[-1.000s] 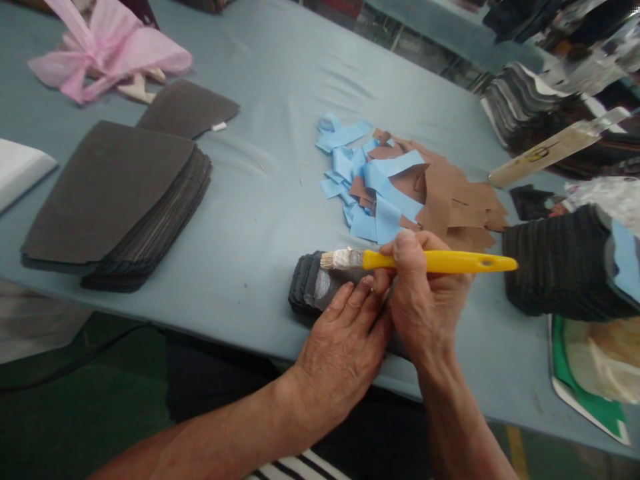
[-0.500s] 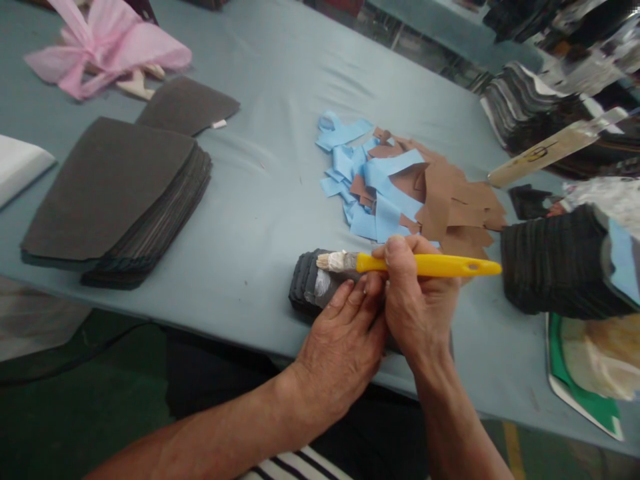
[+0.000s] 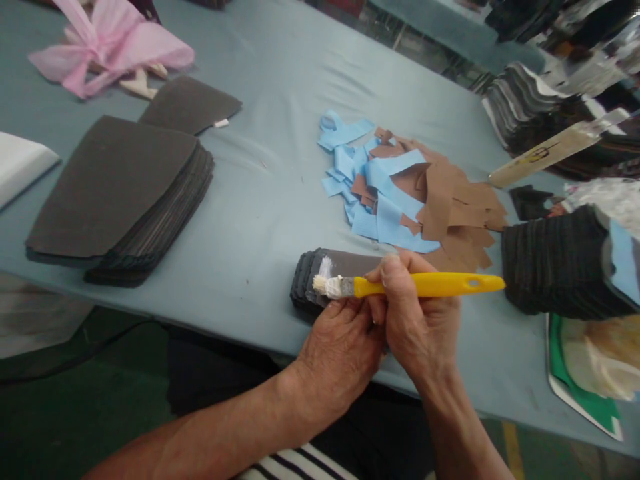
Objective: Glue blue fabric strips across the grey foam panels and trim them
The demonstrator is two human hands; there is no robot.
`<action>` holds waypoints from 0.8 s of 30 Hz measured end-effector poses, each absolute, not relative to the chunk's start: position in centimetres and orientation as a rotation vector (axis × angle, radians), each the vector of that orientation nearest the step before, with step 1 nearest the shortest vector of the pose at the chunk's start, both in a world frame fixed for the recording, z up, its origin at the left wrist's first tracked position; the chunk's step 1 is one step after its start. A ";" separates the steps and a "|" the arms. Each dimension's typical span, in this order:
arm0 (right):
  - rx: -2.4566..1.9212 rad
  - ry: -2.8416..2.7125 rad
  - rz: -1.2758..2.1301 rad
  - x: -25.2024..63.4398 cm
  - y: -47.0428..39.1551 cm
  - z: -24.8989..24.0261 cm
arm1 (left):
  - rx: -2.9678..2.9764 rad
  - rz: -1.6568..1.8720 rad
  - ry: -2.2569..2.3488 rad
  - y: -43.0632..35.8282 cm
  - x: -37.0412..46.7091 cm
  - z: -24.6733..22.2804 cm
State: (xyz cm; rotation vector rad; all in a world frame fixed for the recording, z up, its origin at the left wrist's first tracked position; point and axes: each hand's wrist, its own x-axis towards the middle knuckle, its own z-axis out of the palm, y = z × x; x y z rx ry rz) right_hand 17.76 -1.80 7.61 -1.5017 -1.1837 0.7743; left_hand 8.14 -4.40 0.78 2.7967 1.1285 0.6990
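Note:
My right hand (image 3: 423, 310) grips a yellow-handled paintbrush (image 3: 450, 285), its bristles thick with white paste. The bristle tip touches the left end of a small stack of dark grey pieces (image 3: 357, 259) at the table's near edge. A white smear (image 3: 325, 268) shows on the top piece, just beyond the bristles. My left hand (image 3: 345, 347) lies palm down on the near side of this stack, fingers out along it and fingertips close beneath the brush. Part of the stack is hidden under both hands.
Blue strips (image 3: 395, 193) and brown strips (image 3: 440, 200) lie in a heap beyond my hands. To the left is a large dark stack (image 3: 115, 180), with pink cloth (image 3: 125, 47) behind it. Another dark stack (image 3: 555, 260) and a pale marked stick (image 3: 540, 153) are at the right.
My right hand has drawn the brush slightly toward me across the end of the stack. The white smear now shows on the far side of the bristles. My left hand has hardly moved.

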 end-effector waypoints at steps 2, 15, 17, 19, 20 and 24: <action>-1.498 -1.192 0.808 17.7 -2.2 7.7 | 2.806 0.672 1.134 -4.5 8.3 0.7; -1.516 -1.269 0.778 17.7 -1.4 8.5 | 2.797 0.682 1.110 -4.5 8.3 0.5; -1.525 -1.264 0.769 17.9 -1.2 8.8 | 2.754 0.696 1.101 -4.4 8.1 0.8; -1.527 -1.258 0.730 18.2 -1.0 9.2 | 2.715 0.727 1.093 -4.3 8.0 1.1; -1.524 -1.267 0.714 18.3 -0.9 9.3 | 2.702 0.740 1.091 -4.3 8.0 1.1; -1.514 -1.330 0.744 18.2 -0.9 9.6 | 2.695 0.688 1.089 -4.4 8.2 0.6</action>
